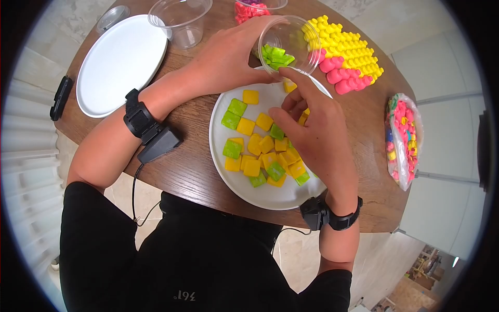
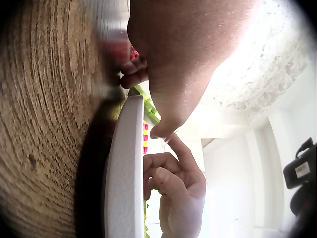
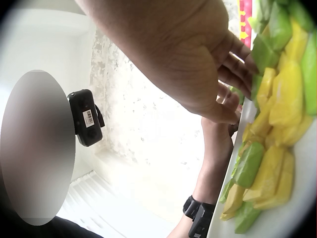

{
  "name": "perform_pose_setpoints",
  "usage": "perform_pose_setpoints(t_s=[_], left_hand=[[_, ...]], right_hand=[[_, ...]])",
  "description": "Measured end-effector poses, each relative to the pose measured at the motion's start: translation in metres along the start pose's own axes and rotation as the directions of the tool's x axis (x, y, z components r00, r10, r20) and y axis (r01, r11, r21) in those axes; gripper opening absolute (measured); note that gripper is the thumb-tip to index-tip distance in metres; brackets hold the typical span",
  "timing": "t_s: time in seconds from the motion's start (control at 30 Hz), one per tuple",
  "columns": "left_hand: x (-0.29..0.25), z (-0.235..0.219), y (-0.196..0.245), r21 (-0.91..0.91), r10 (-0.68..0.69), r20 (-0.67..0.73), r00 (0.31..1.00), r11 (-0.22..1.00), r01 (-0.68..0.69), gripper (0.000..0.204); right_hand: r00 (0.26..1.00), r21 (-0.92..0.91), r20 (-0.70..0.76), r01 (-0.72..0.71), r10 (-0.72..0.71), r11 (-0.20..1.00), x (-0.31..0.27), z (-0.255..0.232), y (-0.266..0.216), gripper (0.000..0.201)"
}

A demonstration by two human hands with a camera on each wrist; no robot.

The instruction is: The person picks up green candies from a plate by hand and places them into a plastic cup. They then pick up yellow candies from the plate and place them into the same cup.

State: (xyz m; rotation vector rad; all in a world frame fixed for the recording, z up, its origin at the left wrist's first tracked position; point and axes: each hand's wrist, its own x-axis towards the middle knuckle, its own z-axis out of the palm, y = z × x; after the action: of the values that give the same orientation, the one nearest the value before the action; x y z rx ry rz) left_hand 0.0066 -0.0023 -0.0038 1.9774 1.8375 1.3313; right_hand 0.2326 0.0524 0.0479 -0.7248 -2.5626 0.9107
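A clear plastic cup (image 1: 306, 52) with several green wrapped square pieces (image 1: 277, 56) in it is at the far rim of the white plate (image 1: 221, 171). My left hand (image 1: 228, 54) holds this cup, its thumb on the near side. Over the plate is my right hand (image 1: 317, 122), its index fingertip at the cup's rim and its other fingers bent, with nothing visible between them. Yellow square pieces (image 1: 245, 126) and green square pieces (image 1: 237, 107) lie scattered below it on the plate. In the right wrist view, yellow pieces (image 3: 285, 94) overlap in a heap near the fingers.
A second white plate (image 1: 119, 67) stands to the left, near a clear cup (image 1: 187, 34). At the back, a container holds pink pieces (image 1: 249, 13). Yellow and pink bottle-shaped pieces (image 1: 348, 49) form a block at the right. A plastic bag (image 1: 403, 140) of colourful pieces sits by the right edge.
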Motion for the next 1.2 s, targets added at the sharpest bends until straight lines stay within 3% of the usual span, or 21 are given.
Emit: perform_pose_setpoints(t_s=[1.2], left_hand=[[-0.0003,-0.0006,0.002,0.025,-0.007,0.003,1.0,1.0,0.007,0.089]], right_hand=[[1.0,-0.002,-0.004,0.011,-0.011,1.0,0.0,-0.0004,0.0001,0.051]])
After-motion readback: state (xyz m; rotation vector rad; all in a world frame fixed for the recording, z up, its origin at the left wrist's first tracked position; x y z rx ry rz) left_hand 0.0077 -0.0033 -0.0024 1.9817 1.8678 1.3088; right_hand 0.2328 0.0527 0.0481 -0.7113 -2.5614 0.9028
